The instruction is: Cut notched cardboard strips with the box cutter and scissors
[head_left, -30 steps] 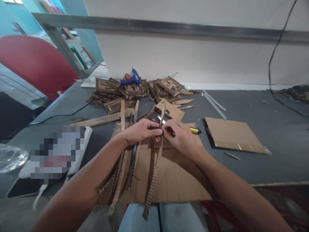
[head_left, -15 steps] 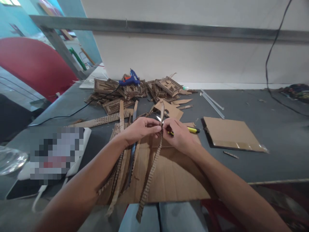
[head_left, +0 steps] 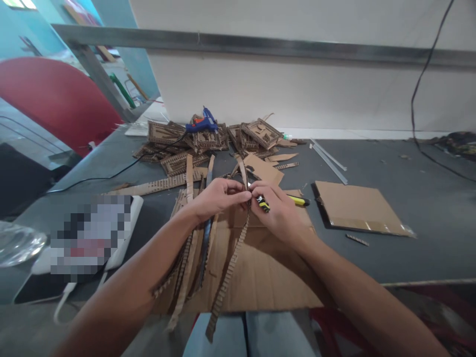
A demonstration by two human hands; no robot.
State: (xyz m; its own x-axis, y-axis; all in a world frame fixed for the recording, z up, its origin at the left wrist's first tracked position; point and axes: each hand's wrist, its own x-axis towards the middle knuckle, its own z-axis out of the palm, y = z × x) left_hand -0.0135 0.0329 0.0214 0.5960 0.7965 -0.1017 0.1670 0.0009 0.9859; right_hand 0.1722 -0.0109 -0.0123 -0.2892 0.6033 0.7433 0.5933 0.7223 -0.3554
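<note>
You have two hands here, one left hand (head_left: pixel 223 201) and one right hand (head_left: pixel 275 206), with one corrugated strip (head_left: pixel 229 267) at their fingers. You also have one yellow-and-black cutter (head_left: pixel 299 201), one blue glue gun (head_left: pixel 201 127), two translucent sticks (head_left: pixel 329 164), one taped cardboard panel (head_left: pixel 362 203) and one red chair back (head_left: pixel 52 94). The piled cardboard frames (head_left: pixel 262 134) overlap too much for you to count.

Cardboard strip (head_left: pixel 231 267) swung left at both ends, yellow knife (head_left: pixel 300 201) showing less blade
</note>
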